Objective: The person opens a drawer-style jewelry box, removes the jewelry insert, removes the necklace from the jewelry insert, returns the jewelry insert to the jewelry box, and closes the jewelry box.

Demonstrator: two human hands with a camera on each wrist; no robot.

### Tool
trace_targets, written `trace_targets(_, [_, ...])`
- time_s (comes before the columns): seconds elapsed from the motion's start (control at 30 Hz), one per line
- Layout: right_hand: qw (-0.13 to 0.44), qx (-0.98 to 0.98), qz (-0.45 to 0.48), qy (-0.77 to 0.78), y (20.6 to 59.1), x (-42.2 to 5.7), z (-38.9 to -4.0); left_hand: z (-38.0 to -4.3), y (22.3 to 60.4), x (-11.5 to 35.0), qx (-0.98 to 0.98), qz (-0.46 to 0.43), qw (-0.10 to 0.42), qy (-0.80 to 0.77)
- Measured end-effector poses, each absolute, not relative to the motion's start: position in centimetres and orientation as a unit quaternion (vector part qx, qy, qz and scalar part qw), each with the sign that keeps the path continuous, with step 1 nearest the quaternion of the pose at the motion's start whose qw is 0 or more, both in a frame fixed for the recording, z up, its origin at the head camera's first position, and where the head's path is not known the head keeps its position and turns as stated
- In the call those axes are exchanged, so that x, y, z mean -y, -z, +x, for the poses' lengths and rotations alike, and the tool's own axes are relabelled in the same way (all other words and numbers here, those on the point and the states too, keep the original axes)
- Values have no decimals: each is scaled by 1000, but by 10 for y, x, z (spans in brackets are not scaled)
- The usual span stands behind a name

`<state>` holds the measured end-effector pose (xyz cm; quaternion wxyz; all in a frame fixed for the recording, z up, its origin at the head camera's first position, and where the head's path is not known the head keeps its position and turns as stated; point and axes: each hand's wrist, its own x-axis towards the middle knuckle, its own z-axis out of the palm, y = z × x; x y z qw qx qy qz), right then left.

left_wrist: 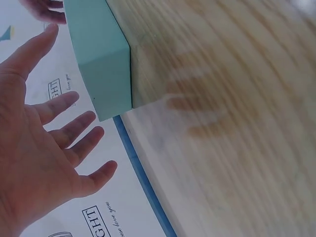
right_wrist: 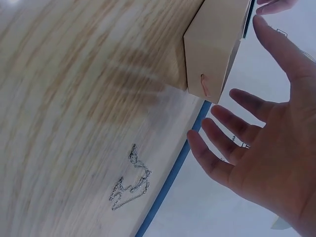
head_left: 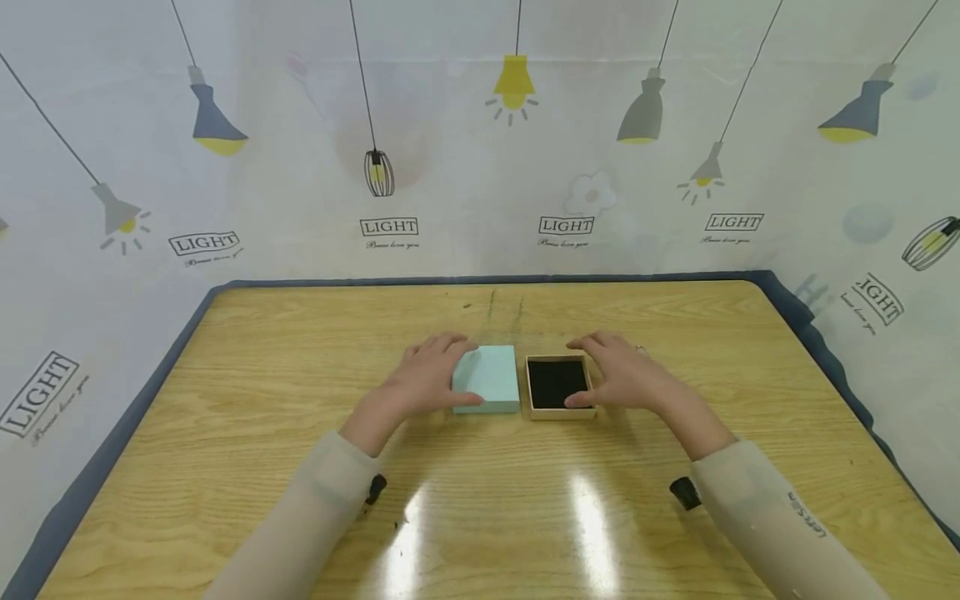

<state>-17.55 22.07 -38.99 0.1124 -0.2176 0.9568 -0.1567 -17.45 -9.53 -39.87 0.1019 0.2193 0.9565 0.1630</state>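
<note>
A flat square mint-green box lid [head_left: 491,371] lies on the wooden table, its smooth top facing up. Spread around its left side is my left hand [head_left: 431,375], fingers apart and thumb by the front edge. Just right of the lid sits an open tan box [head_left: 558,414] with a black pad [head_left: 551,382] inside. My right hand [head_left: 622,373] is at the box's right side, its thumb over the front right corner; in the right wrist view its fingers are spread, none curled around the box. Whether any fingertip touches either piece, I cannot tell.
A thin silver chain [right_wrist: 132,185] lies loosely bunched on the table beyond the tan box, seen in the right wrist view. The wooden table [head_left: 300,350] has a dark blue border, and a white sheet [head_left: 465,233] printed with lamps rises behind it.
</note>
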Motion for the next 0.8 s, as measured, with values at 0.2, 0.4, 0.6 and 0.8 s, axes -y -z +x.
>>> trace_targets(0.2, [147, -947, -236, 160, 392, -220, -174, -174, 402, 99, -955, 225, 103, -163])
trace_targets(0.4, [160, -944, -240, 159, 394, -219, -172, -173, 403, 101, -952, 234, 99, -169])
trace_targets(0.6, [159, -945, -241, 155, 396, -217, -175, -173, 402, 101, -952, 233, 101, -174])
trace_targets(0.8, [144, -950, -233, 149, 396, -213, -175, -173, 402, 101, -952, 228, 105, -175])
